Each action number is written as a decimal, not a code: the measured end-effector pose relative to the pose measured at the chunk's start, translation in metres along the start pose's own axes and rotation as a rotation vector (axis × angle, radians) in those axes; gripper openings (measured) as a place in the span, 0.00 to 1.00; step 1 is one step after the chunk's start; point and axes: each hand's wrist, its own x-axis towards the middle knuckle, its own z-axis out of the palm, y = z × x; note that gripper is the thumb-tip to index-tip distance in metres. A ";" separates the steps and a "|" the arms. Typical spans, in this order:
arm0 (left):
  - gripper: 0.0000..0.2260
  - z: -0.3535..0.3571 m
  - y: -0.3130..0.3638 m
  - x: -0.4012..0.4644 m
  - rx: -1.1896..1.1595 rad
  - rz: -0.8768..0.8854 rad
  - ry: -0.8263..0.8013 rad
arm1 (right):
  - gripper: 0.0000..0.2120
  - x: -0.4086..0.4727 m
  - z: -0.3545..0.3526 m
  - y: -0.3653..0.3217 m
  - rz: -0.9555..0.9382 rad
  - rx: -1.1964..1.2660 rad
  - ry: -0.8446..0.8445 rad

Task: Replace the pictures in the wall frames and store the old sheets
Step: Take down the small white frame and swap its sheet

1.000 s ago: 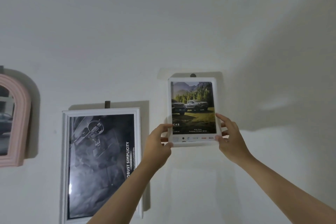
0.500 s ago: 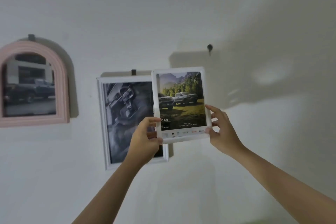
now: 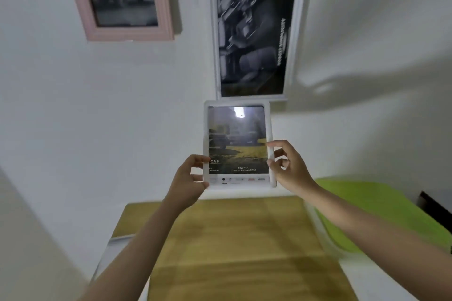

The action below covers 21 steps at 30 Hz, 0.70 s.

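The small white frame (image 3: 236, 144) with the truck picture is off the wall, held in the air between both hands above a wooden tabletop (image 3: 230, 247), its glass tilted up and catching a bright reflection near the top; the left hand (image 3: 189, 178) grips the lower left edge, thumb curled over the front beside the letters "CAB" and fingers behind; the right hand (image 3: 288, 168) pinches the lower right edge, thumb on the front, fingertips bent round the side; most of the frame stands above both grips, its bottom edge level with the heels of the hands; behind it on the wall hang a larger white frame (image 3: 256, 32) with a dark print and, left of that, a pink frame (image 3: 122, 2); a green surface (image 3: 381, 210) lies right of the table.
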 end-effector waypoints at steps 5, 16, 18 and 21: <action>0.26 -0.010 -0.063 -0.039 -0.022 -0.167 -0.065 | 0.20 -0.051 0.053 0.019 0.164 0.048 -0.006; 0.17 -0.004 -0.125 -0.087 0.056 -0.378 -0.096 | 0.22 -0.128 0.120 0.004 0.298 0.259 0.201; 0.14 -0.004 -0.112 -0.084 0.020 -0.307 -0.058 | 0.22 -0.138 0.125 0.000 0.283 0.232 0.182; 0.13 -0.001 -0.082 -0.077 -0.105 -0.218 -0.134 | 0.20 -0.152 0.131 -0.007 0.253 0.183 0.169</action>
